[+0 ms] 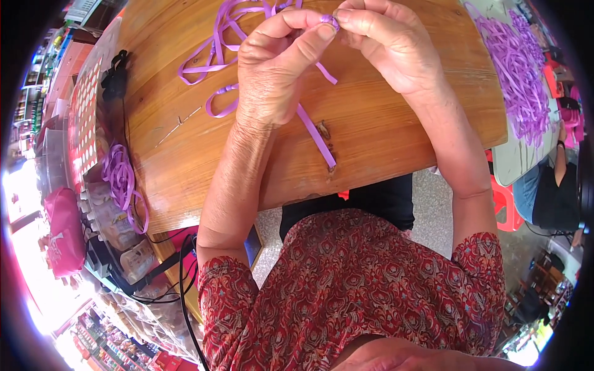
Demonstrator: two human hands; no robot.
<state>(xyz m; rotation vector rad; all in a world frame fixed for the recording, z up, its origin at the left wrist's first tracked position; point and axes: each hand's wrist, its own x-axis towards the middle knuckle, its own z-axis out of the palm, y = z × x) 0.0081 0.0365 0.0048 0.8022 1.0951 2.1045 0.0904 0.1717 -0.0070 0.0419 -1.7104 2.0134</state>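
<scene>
Ribbon knot, or what reads as one, is held above the tabletop, toward its far side and well back from the near edge. Your left hand grasps it between thumb and index finger, other fingers curled; your right hand pinches close against its right side, thumb and forefinger together. Exact contact there is too small to tell. My read: shaping or tightening. To do it well, use the left pinch as anchor and let the right do the fine work: small tugs, along the ribbon, not across it. It's flat stock, so check for twist before snugging down. Mind the loose tail pointing at the near edge: your left hand hides where it leads, so trace it before pulling. Loops toward the far edge, left of your hands, could snag; give them slack. Needle-like tool nearer the left edge lies untouched; watch your left forearm around it.
</scene>
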